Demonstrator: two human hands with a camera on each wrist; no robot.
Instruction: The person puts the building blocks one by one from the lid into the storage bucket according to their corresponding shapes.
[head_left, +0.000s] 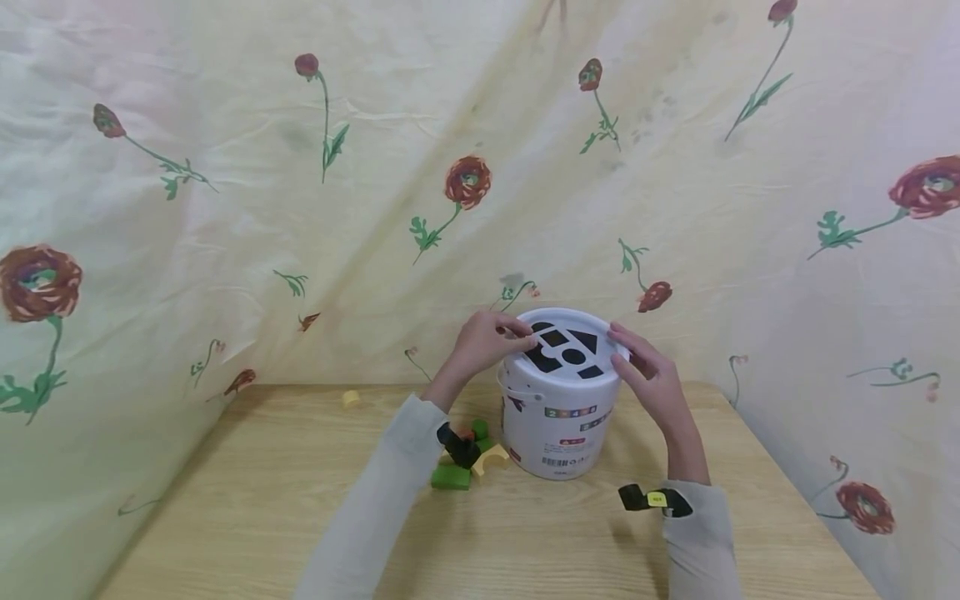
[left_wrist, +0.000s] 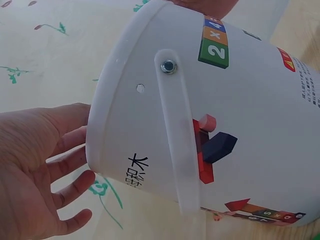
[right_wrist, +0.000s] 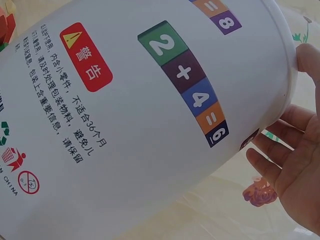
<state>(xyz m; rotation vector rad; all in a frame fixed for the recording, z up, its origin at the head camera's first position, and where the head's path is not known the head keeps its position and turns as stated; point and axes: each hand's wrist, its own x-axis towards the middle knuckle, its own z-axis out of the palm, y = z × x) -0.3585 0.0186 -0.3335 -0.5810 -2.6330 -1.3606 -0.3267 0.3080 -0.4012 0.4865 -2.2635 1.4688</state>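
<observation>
Resting my right hand [head_left: 651,379] along the edge of the lid [head_left: 570,317] at about 3 o'clock, I touch it with long, nearly straight fingers, thumb towards me and fingertips on the far side. That spread probably braces the bucket [head_left: 558,429] against sliding or turning; nothing is clenched.

The bucket stands upright on the table [head_left: 255,508], a little towards 1 o'clock of the middle, the holes [head_left: 573,357] in its lid facing up where I can see them. My left hand [head_left: 483,342] comes over the rim at about 10 o'clock, thumb and index finger close together near the cut shapes. In the left wrist view the fingertip beyond the rim is hidden and the others bend loosely, so I cannot tell whether I pinch anything there. Coming in from opposite sides, my hands leave most of the lid in sight.

The handle [left_wrist: 182,140] hangs down the side, which seems to keep it out of the way of the top.

Near the bucket's foot, towards 8 o'clock, lie a green block [head_left: 450,477], a green cylinder [head_left: 480,429] and a yellow arch [head_left: 491,457], perhaps within easy reach of my left side. A small yellow block [head_left: 350,399] sits well apart, towards 9 o'clock.
</observation>
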